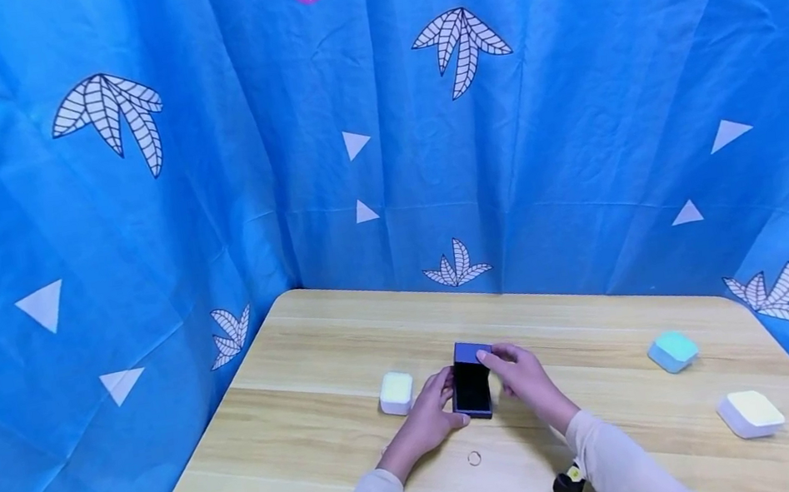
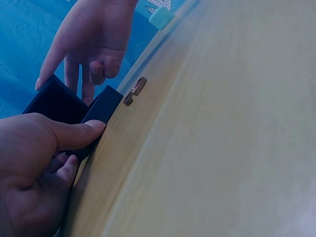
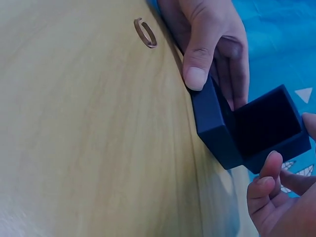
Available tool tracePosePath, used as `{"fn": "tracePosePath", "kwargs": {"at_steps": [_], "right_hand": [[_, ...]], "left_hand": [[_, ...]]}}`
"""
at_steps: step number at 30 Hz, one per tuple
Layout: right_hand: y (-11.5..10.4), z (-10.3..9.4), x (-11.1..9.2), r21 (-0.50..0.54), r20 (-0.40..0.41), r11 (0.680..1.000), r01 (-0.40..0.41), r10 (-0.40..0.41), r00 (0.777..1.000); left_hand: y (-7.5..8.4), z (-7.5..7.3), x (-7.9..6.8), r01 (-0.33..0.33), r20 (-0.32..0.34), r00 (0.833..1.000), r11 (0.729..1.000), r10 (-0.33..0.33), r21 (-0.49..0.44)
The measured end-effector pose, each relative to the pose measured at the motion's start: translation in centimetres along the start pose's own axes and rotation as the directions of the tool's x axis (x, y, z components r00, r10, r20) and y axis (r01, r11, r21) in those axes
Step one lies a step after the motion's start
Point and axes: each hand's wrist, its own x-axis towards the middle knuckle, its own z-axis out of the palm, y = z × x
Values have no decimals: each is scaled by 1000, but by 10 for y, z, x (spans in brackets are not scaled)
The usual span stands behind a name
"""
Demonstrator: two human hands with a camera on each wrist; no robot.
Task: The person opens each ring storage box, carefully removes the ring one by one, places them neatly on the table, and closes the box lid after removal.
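As two hands hold one box, one ring nearby

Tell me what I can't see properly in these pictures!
- Inside of the box: too dark, head view.
- Part of the box: behind left hand, left wrist view.
- Details of the ring: too small, head view.
- Wrist of the right hand: cut off by right edge, right wrist view.

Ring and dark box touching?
Apart. The head view shows bare tabletop between the ring and the near edge of the dark box.
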Motion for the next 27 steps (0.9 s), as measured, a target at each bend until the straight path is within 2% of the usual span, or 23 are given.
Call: {"fn": "tracePosePath", "kwargs": {"at_steps": [8, 27], "right_hand": [[3, 2, -2, 32, 10, 999, -25, 25, 1000], [10, 6, -6, 70, 0, 998, 1, -1, 1000]], "left_hand": [[0, 0, 1, -11, 1, 1000, 1000, 11, -8], [-4, 0, 3, -25, 1, 1000, 1000, 25, -13]]}}
